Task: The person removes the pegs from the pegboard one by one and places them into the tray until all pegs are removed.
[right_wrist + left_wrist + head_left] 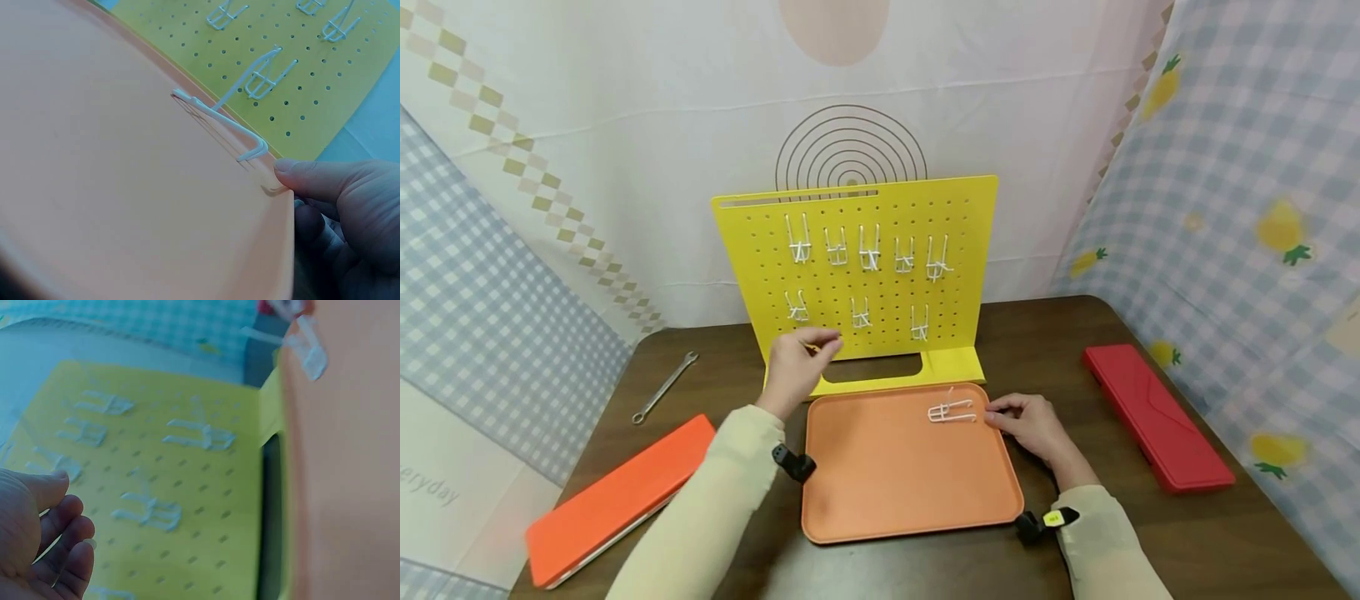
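Note:
A yellow pegboard (880, 279) stands upright on its base, with several white wire hooks (868, 248) hung in two rows. In front of it lies an orange tray (910, 483) with one white wire hook (951, 410) near its back right corner; in the right wrist view this hook (219, 119) has a prong sticking up. My left hand (797, 362) hovers before the board's lower left, its fingers loosely bent around nothing. My right hand (1026, 421) pinches the tray's right rim, thumb on top and fingers below the edge.
On the left of the brown table (880, 567) lie a combination wrench (664, 388) and a long orange case (625, 500). A red case (1157, 417) lies at the right. Patterned cloth (700, 125) hangs behind the board and along both sides.

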The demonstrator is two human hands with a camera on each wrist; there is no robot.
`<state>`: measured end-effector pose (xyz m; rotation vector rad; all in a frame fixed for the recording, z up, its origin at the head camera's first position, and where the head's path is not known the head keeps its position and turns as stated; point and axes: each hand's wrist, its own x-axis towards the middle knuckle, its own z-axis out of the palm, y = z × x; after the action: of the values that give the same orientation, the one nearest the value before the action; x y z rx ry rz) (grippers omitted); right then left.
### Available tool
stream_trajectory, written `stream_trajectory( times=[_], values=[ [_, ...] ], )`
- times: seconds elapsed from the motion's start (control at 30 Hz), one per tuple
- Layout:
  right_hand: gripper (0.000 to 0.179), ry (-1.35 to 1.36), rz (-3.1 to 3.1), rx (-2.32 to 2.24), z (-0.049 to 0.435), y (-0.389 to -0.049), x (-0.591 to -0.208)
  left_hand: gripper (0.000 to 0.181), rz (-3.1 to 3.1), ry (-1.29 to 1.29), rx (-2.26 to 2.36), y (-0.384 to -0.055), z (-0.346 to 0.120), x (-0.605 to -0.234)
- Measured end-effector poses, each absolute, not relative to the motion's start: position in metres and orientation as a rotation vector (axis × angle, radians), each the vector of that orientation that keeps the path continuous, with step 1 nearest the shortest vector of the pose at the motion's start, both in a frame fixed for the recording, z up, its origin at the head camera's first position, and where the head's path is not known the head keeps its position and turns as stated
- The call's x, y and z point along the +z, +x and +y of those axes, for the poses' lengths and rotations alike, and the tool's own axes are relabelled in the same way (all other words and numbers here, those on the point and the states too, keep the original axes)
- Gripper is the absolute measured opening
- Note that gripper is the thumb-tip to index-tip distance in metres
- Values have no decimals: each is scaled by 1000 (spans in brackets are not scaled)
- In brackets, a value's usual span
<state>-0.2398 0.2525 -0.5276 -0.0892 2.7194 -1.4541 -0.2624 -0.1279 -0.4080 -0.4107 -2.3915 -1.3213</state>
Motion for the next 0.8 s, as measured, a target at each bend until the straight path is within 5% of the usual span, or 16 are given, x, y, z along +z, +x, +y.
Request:
stream_trajectory(
  times=[0.37,0.8],
  values=[
    [22,-110,2711,-1463,252,-242,-527,25,-2211,-233,-1431,-285,-168,-364],
    [22,-74,2702,-1466,252,-238,-528,35,-1981,-180,-1730,-295,-160,-345]
  ],
)
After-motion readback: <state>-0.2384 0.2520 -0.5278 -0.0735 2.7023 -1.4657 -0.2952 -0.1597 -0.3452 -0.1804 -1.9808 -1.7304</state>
